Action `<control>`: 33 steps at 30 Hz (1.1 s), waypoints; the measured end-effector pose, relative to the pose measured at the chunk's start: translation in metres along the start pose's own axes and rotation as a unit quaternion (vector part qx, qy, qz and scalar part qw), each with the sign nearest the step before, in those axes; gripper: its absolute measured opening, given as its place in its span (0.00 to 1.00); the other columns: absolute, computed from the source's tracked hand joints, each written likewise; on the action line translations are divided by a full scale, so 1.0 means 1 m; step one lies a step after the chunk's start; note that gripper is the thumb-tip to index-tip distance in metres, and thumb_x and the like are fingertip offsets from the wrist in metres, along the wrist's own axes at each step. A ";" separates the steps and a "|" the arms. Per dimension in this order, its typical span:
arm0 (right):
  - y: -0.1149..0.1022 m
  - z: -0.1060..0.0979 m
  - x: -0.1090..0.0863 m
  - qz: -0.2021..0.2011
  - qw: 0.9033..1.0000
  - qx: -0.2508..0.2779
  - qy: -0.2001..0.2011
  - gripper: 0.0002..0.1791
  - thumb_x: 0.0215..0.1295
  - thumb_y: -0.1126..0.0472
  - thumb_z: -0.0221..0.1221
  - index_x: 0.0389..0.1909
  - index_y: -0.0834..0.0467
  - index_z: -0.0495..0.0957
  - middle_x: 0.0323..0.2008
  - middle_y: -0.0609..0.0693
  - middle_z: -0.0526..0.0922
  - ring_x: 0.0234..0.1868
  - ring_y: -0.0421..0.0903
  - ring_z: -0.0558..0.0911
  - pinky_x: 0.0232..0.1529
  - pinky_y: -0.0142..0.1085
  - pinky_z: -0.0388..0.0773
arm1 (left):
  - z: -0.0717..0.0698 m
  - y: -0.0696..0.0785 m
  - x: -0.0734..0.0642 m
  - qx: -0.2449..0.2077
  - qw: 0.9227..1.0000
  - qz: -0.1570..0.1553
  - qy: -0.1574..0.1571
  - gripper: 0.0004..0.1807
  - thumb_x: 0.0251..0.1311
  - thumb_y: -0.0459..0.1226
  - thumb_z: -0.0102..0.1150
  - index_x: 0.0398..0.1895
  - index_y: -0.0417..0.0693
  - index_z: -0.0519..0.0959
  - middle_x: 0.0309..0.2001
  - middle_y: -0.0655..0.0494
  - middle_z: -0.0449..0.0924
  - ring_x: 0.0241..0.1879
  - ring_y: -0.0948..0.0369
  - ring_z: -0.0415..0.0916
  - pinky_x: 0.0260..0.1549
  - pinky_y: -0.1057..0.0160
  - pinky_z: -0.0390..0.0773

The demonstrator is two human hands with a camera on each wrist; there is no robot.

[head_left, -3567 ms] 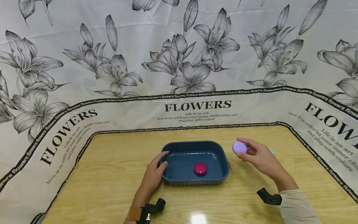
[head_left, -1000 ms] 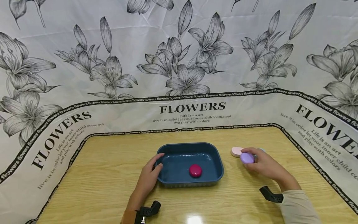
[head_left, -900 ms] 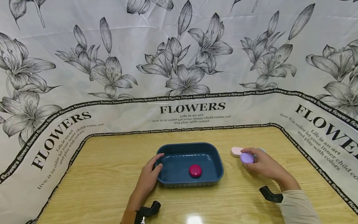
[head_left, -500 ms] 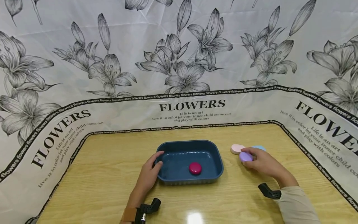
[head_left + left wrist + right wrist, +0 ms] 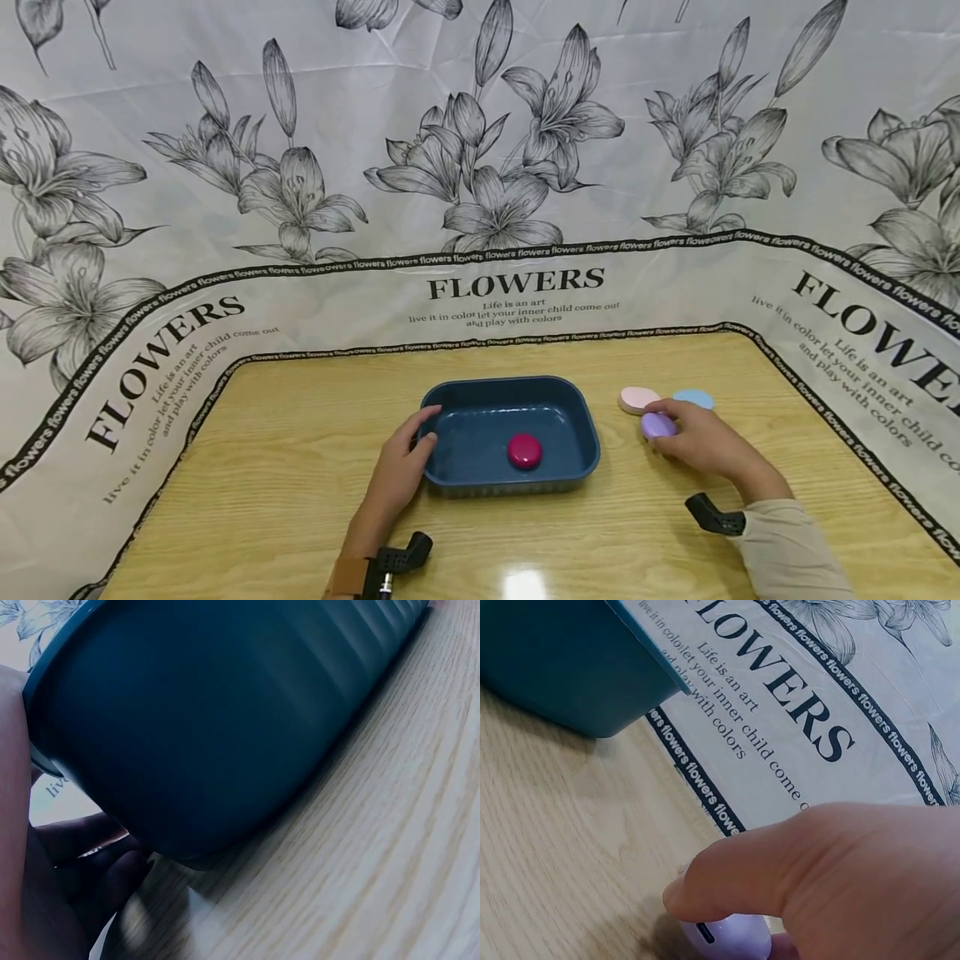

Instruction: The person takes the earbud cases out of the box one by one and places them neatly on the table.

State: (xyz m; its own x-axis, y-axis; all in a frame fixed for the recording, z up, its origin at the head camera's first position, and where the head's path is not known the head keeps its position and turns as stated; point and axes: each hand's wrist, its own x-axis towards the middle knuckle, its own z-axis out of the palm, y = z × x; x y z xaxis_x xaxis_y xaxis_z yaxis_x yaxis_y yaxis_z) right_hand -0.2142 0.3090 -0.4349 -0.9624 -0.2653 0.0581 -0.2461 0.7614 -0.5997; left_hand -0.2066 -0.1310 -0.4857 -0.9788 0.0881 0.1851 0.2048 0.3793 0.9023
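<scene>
The left hand (image 5: 399, 462) grips the left end of a dark blue rectangular plastic basin (image 5: 517, 483), with thumb and index fingertips over the rim. The left wrist view shows the basin's outer wall (image 5: 187, 727) and curled fingers. Inside the basin lies a round magenta case (image 5: 525, 451). To the basin's right, the right hand (image 5: 701, 437) pinches a round lavender case (image 5: 658, 426), low at the table. A small dark slot shows in the case's edge (image 5: 735, 937) in the right wrist view. Whether it touches the table I cannot tell.
Just behind the right hand, a pale pink oval piece (image 5: 639, 400) and a light blue one (image 5: 693, 398) lie on the wooden table (image 5: 300, 467). A floral printed cloth (image 5: 517, 308) stands along the table's back and sides.
The right hand has brought the lavender case down and toward the table's front. The pink and blue pieces have come into fuller view. The left hand stays on the basin.
</scene>
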 end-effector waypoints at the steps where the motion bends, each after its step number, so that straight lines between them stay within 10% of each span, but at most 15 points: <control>1: 0.000 0.001 0.000 -0.001 1.000 -0.003 0.001 0.25 0.54 0.64 0.69 0.54 0.67 0.78 0.41 0.55 0.81 0.39 0.49 0.75 0.38 0.40 0.73 | 0.000 0.000 0.000 0.000 1.000 0.000 0.001 0.22 0.74 0.39 0.51 0.68 0.64 0.74 0.71 0.58 0.67 0.73 0.54 0.58 0.69 0.43 0.59; 33: -0.004 -0.001 0.002 -0.011 0.999 -0.034 -0.035 0.30 0.55 0.61 0.71 0.56 0.71 0.77 0.40 0.55 0.80 0.39 0.48 0.75 0.39 0.41 0.73 | -0.002 0.000 0.002 -0.007 1.000 0.003 -0.001 0.22 0.74 0.39 0.51 0.68 0.63 0.74 0.71 0.60 0.67 0.73 0.56 0.59 0.69 0.44 0.60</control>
State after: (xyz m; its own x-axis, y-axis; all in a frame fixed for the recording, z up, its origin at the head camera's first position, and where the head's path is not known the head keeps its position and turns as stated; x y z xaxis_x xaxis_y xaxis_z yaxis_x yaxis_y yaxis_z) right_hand -0.2147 0.3061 -0.4313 -0.9468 -0.3214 0.0142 -0.2771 0.7922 -0.5438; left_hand -0.2083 -0.1326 -0.4845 -0.9774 0.0924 0.1900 0.2108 0.3654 0.9067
